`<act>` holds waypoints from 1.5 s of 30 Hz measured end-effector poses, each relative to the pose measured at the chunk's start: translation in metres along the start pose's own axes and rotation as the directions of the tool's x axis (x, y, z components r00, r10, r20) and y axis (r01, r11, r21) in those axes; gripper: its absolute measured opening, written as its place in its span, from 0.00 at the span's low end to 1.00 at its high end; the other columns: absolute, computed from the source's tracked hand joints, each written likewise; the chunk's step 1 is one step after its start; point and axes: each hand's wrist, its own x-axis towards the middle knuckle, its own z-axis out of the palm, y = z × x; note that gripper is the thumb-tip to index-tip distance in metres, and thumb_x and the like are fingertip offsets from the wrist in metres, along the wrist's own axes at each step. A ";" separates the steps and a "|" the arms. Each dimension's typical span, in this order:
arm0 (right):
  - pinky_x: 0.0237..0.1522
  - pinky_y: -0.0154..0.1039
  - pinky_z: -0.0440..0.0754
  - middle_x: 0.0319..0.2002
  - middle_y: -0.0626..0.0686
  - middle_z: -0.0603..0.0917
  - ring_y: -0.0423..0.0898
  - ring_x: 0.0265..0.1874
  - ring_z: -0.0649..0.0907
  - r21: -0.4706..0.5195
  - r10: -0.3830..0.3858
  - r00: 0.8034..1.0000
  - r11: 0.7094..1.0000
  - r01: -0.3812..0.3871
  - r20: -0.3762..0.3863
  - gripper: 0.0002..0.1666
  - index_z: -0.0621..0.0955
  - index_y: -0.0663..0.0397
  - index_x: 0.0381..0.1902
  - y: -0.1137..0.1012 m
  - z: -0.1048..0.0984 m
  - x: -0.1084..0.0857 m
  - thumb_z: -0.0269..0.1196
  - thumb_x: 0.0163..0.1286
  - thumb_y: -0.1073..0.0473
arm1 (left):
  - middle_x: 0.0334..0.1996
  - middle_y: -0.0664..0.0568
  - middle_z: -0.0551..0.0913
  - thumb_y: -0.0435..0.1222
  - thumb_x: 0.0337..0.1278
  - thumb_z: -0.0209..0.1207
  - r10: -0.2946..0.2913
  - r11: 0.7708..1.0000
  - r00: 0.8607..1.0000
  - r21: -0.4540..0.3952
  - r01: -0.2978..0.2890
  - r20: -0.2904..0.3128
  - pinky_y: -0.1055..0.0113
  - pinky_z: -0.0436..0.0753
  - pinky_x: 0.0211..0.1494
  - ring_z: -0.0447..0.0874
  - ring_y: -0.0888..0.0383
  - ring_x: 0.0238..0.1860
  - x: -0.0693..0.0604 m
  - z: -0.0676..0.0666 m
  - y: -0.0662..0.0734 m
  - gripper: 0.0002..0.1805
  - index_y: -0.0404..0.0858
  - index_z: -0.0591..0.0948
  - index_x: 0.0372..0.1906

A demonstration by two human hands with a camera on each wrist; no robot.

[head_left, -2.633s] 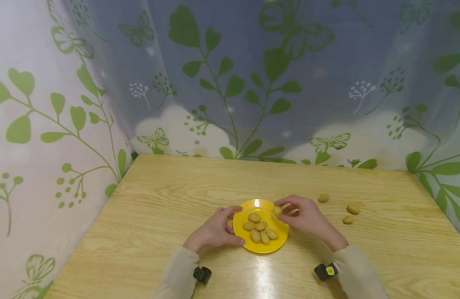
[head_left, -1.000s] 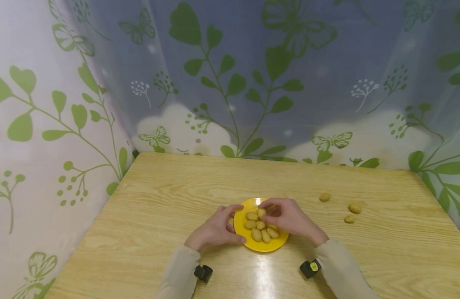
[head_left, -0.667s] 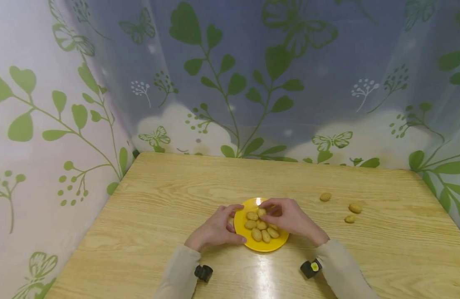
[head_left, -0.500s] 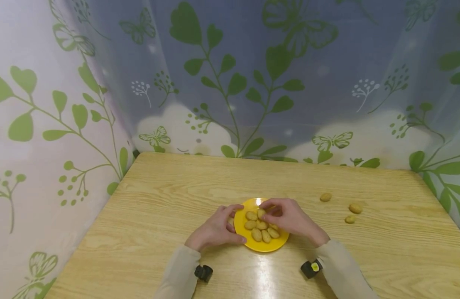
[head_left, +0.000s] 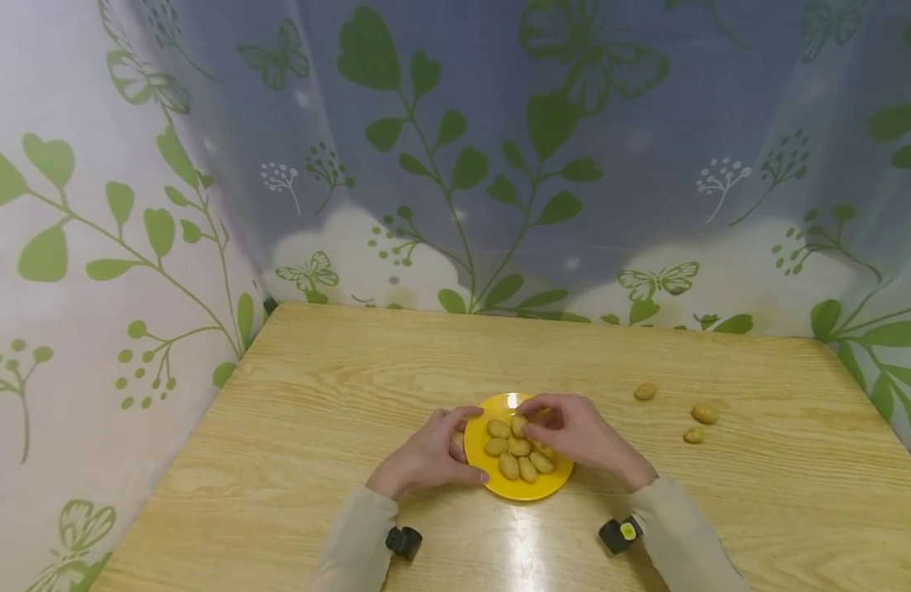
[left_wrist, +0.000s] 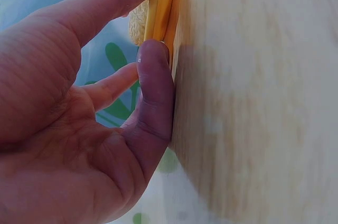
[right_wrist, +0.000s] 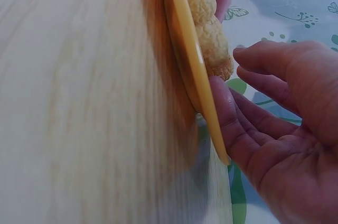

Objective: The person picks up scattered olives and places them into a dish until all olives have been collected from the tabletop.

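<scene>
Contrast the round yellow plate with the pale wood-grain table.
The round yellow plate has a curved rim and plain surface; the pale wood-grain table has straight edges and streaks. The plate bears clustered tan oval lumps; the table carries three scattered ones. Both reflect bright glare.

We see a counter (head_left: 352, 353) of pale, streaky wood grain. On it, about midway between its left and right edges and well apart from the back edge, sits a yellow plate (head_left: 518, 489). Toward the right edge we find three loose tan lumps: the first lump (head_left: 645, 392) nearest the back edge, the second lump (head_left: 705, 413) nearest the right edge, the third lump (head_left: 694, 435) just beside the second.
</scene>
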 end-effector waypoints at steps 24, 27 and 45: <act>0.43 0.33 0.85 0.51 0.52 0.89 0.44 0.43 0.87 -0.010 -0.006 0.998 1.000 0.006 -0.070 0.15 0.86 0.51 0.53 0.007 -0.016 -0.016 0.68 0.71 0.55 | 0.60 0.45 0.70 0.43 0.46 0.79 -0.008 1.000 1.000 -0.002 0.008 -0.007 0.63 0.80 0.48 0.81 0.59 0.40 -0.001 0.000 0.001 0.48 0.51 0.68 0.74; 0.43 0.33 0.85 0.51 0.51 0.89 0.44 0.43 0.87 -0.012 -0.003 0.997 1.000 0.002 -0.079 0.15 0.86 0.50 0.53 0.008 -0.018 -0.018 0.68 0.70 0.55 | 0.60 0.44 0.70 0.43 0.46 0.79 -0.004 1.000 1.000 -0.003 0.004 -0.008 0.63 0.80 0.48 0.81 0.59 0.40 -0.001 0.000 0.002 0.48 0.51 0.68 0.74; 0.41 0.32 0.85 0.52 0.54 0.89 0.46 0.43 0.88 -0.022 0.000 0.993 1.000 -0.002 -0.120 0.16 0.86 0.53 0.53 0.019 -0.032 -0.035 0.69 0.71 0.54 | 0.60 0.44 0.70 0.42 0.46 0.79 0.010 1.000 1.000 -0.009 -0.010 -0.009 0.65 0.80 0.47 0.80 0.59 0.39 0.000 0.000 0.001 0.48 0.50 0.68 0.74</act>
